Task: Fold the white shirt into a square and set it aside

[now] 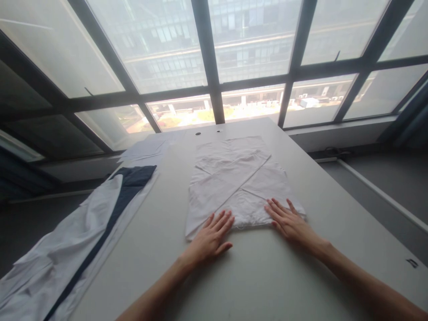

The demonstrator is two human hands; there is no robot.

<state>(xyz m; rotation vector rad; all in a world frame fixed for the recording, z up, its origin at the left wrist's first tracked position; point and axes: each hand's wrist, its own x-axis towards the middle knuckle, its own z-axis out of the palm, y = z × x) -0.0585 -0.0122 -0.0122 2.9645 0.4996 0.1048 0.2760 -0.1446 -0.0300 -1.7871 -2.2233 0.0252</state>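
Head view, with clock positions read about the folded cloth and 12 o'clock at the far end of the table. The folded white cloth lies flat on the pale table, roughly square in outline, with creases running diagonally across its upper face and a slightly ruffled near edge. The left hand rests at 7 o'clock, palm down, its fingers extended over the near edge and its thumb held away from them above the bare tabletop. The right hand rests at 4 o'clock, likewise palm down, fingers spread apart on the fabric near the corner. Neither hand grips the cloth; the two are well apart.

Between 8 and 9 o'clock, a white fabric pile with a dark blue band extends along the table's left side. At 10 o'clock lie pale flat sheets, their material unclear. A small dark item, too blurred to identify, sits at 4 o'clock near the table's right edge. Dark-framed windows occupy 12 o'clock; a blue curtain hangs at 2 o'clock.
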